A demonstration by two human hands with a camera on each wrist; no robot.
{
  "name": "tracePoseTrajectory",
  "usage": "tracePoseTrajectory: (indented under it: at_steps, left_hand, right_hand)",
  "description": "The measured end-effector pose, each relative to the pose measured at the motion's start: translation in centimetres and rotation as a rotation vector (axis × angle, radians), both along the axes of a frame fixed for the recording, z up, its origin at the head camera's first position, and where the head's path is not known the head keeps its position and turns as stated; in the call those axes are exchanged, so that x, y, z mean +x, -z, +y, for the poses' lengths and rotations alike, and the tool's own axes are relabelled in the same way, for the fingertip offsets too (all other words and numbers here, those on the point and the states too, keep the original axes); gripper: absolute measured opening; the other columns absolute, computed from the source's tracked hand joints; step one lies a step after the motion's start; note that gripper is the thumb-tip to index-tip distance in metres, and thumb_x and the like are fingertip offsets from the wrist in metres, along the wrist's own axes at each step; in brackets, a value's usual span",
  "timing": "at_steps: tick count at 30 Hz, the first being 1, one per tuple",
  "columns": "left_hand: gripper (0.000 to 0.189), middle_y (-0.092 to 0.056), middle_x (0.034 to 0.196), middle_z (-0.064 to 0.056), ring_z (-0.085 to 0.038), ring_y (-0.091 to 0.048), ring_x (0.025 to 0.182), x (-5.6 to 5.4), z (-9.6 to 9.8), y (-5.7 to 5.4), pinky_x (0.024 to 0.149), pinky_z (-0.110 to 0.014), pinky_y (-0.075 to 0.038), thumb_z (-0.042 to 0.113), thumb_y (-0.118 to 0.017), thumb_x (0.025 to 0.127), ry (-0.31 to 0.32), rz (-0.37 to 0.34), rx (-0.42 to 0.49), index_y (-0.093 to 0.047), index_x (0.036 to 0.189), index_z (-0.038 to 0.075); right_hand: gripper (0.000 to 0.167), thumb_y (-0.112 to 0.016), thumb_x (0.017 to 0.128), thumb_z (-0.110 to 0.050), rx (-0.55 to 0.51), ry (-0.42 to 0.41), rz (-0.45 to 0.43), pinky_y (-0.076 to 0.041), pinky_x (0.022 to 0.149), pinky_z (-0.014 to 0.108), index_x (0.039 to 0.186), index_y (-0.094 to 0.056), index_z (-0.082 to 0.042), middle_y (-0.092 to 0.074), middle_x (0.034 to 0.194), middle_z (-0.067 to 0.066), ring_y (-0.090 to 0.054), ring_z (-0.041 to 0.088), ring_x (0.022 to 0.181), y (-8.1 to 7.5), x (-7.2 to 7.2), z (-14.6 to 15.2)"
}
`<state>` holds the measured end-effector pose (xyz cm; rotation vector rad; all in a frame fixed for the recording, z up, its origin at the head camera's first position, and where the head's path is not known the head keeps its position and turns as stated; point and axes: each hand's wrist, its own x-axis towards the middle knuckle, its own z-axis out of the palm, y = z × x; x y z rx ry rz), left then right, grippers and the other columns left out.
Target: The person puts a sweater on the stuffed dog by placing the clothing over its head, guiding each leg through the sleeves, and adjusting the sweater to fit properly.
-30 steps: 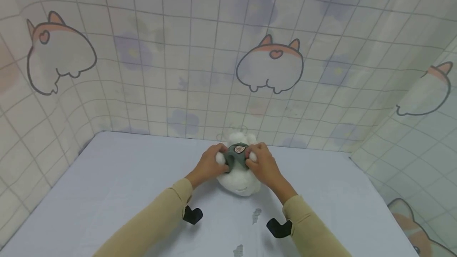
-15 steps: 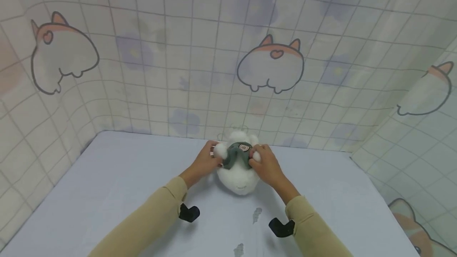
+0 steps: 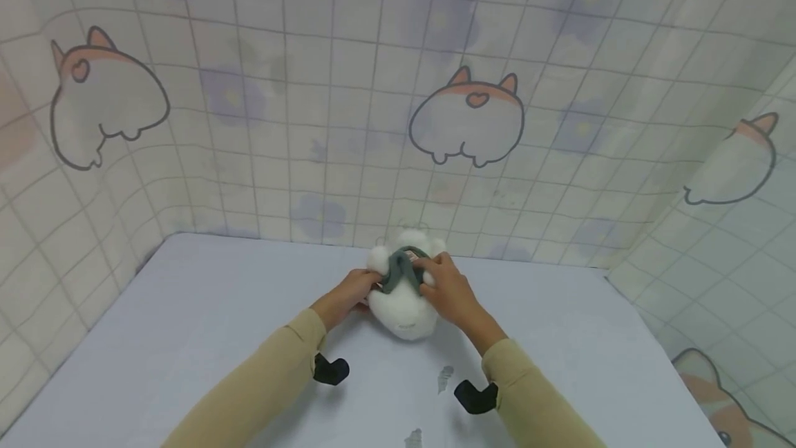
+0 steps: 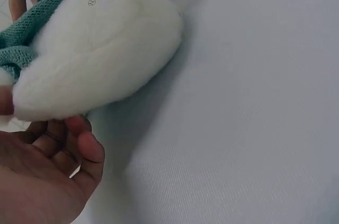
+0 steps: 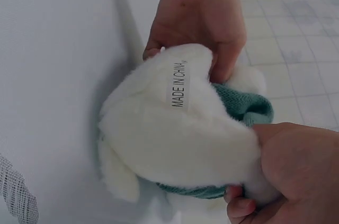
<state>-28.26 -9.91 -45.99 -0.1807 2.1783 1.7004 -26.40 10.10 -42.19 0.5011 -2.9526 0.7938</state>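
Note:
A white plush toy [image 3: 403, 313] lies on the table with its rounded bottom toward me, "MADE IN CHINA" printed on it. Round its body is a green knitted sweater [image 3: 404, 269] with a small patch [image 3: 413, 254], partly covered by fingers. My left hand [image 3: 349, 293] holds the toy's left side; in the left wrist view, the curled fingers [image 4: 91, 150] of the left hand [image 4: 39, 181] reach under it. From the other side my right hand [image 3: 452, 289] grips the toy at the sweater. The right wrist view shows its thumb and fingertips [image 5: 241, 209] around the toy's edge.
The white table [image 3: 218, 323] has grey worn marks [image 3: 445, 379] near me. A curtain [image 3: 348, 116] with grid lines and corgi prints hangs close behind the toy and along both sides. A black wrist mount [image 3: 331, 370] sticks out beneath each sleeve.
My left hand has come down from the toy's upper side to lower on its left, fingers now underneath. The toy has shifted slightly left, and my right fingers now reach over the patch.

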Motion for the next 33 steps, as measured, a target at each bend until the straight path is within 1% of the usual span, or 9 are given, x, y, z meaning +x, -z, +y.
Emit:
tracePoseTrajectory:
  at_steps: [6, 13, 15, 17, 20, 24, 29, 31, 33]
  left_hand:
    - [0.039, -0.062, 0.115, -0.012, -0.019, -0.060, 0.091, 0.1, -0.4, 0.5, 0.066, -0.028, -0.051, 0.023, -0.046, 0.097, 0.030, -0.002, 0.023, -0.055, 0.130, 0.003]
    - [0.044, -0.060, 0.132, -0.012, -0.022, -0.061, 0.111, 0.5, -0.4, 0.7, 0.088, -0.037, -0.052, 0.020, -0.053, 0.095, 0.019, 0.084, 0.055, -0.051, 0.137, 0.008]
    - [0.041, -0.063, 0.125, -0.010, -0.021, -0.062, 0.105, 0.6, -0.6, 0.6, 0.085, -0.036, -0.053, 0.019, -0.053, 0.094, 0.009, 0.108, 0.054, -0.055, 0.133, 0.006]
    - [0.032, -0.066, 0.105, -0.007, -0.017, -0.061, 0.092, 0.6, -1.0, 0.5, 0.075, -0.032, -0.053, 0.018, -0.052, 0.093, 0.005, 0.112, 0.056, -0.061, 0.120, 0.004]
    - [0.017, -0.055, 0.074, -0.002, -0.015, -0.053, 0.070, 0.4, -2.0, 0.2, 0.061, -0.028, -0.046, 0.016, -0.051, 0.091, 0.002, 0.121, 0.057, -0.061, 0.092, 0.002]
    - [0.017, -0.043, 0.062, 0.000, -0.014, -0.048, 0.058, 0.4, -3.9, -0.9, 0.056, -0.027, -0.042, 0.013, -0.050, 0.091, -0.006, 0.140, 0.059, -0.051, 0.078, 0.002]
    - [0.018, -0.048, 0.065, -0.001, -0.014, -0.053, 0.060, 0.3, -5.1, -0.8, 0.057, -0.026, -0.045, 0.015, -0.052, 0.093, -0.004, 0.172, -0.018, -0.057, 0.088, -0.002]
    - [0.018, -0.056, 0.075, -0.002, -0.014, -0.056, 0.067, 0.3, -4.9, -0.2, 0.058, -0.025, -0.047, 0.017, -0.053, 0.093, -0.003, 0.200, -0.078, -0.059, 0.097, 0.001]
    - [0.021, -0.062, 0.095, -0.006, -0.016, -0.060, 0.081, 0.5, -4.6, -0.3, 0.063, -0.027, -0.051, 0.017, -0.052, 0.094, 0.009, 0.267, -0.103, -0.059, 0.109, 0.005]
  right_hand:
    - [0.039, -0.064, 0.088, -0.012, 0.092, -0.034, 0.018, -0.042, 0.060, 0.032, 0.127, -0.063, -0.017, -0.050, 0.108, 0.009, -0.048, 0.019, 0.070, -0.7, 0.3, -0.8]
    - [0.031, -0.066, 0.086, -0.011, 0.133, -0.027, 0.022, -0.040, 0.054, 0.031, 0.116, -0.068, -0.018, -0.051, 0.105, 0.008, -0.049, 0.020, 0.066, -0.9, 0.4, -1.4]
    - [0.030, -0.067, 0.085, -0.011, 0.159, -0.018, 0.027, -0.040, 0.051, 0.030, 0.115, -0.069, -0.018, -0.051, 0.104, 0.008, -0.049, 0.020, 0.064, -0.9, 0.3, -1.7]
    - [0.030, -0.068, 0.085, -0.013, 0.193, -0.005, 0.032, -0.040, 0.049, 0.029, 0.114, -0.070, -0.019, -0.052, 0.104, 0.008, -0.049, 0.019, 0.062, -1.0, 0.3, -2.1]
    - [0.030, -0.069, 0.084, -0.013, 0.247, 0.016, 0.043, -0.039, 0.046, 0.030, 0.113, -0.071, -0.020, -0.053, 0.104, 0.009, -0.049, 0.019, 0.059, -1.1, 0.3, -2.6]
    - [0.030, -0.069, 0.084, -0.013, 0.288, 0.032, 0.045, -0.038, 0.043, 0.030, 0.112, -0.071, -0.022, -0.055, 0.104, 0.010, -0.050, 0.020, 0.057, -1.4, 0.3, -2.9]
    - [0.031, -0.069, 0.085, -0.015, 0.296, 0.023, 0.026, -0.038, 0.043, 0.028, 0.115, -0.070, -0.022, -0.055, 0.106, 0.011, -0.049, 0.019, 0.057, -1.5, 0.4, -3.1]
    - [0.032, -0.069, 0.086, -0.015, 0.286, 0.014, 0.022, -0.038, 0.044, 0.028, 0.116, -0.069, -0.022, -0.054, 0.108, 0.011, -0.049, 0.019, 0.057, -1.4, 0.4, -3.1]
    - [0.032, -0.069, 0.086, -0.015, 0.272, 0.004, 0.018, -0.038, 0.044, 0.028, 0.118, -0.068, -0.022, -0.054, 0.109, 0.011, -0.049, 0.019, 0.058, -1.3, 0.4, -3.1]
